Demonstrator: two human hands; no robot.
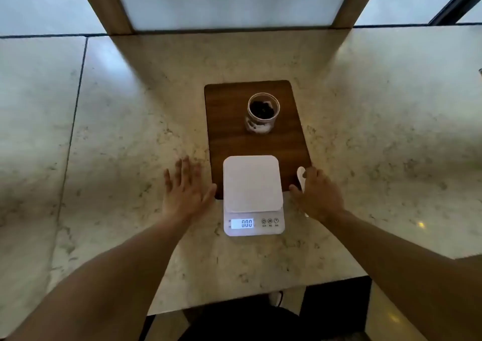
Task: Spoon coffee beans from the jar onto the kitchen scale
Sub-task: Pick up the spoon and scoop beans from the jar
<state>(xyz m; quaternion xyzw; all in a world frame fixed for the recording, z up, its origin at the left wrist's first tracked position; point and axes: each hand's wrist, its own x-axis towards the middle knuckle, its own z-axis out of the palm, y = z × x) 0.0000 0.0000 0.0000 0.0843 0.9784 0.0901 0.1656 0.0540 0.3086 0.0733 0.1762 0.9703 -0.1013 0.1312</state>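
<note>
A: Why is your left hand (186, 192) flat and empty beside the scale (252, 196)?

B: Probably to steady yourself. Your right hand (317, 196) lies over the white spoon (301, 175); whether it grips, I cannot tell.

A: And the beans?

B: Your jar (263, 112) stands open on the board (234, 137), behind the scale reading zero.

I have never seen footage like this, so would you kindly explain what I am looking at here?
This is one view from a camera worn on a person's head, looking down at their bare arms. No machine is involved. On the pale marble counter lies a dark wooden board carrying an open clear glass jar of coffee beans. The white digital kitchen scale, its display lit, overlaps the board's near edge. The left hand rests flat and empty; the right hand covers a white spoon, but a grip is unclear.
</note>
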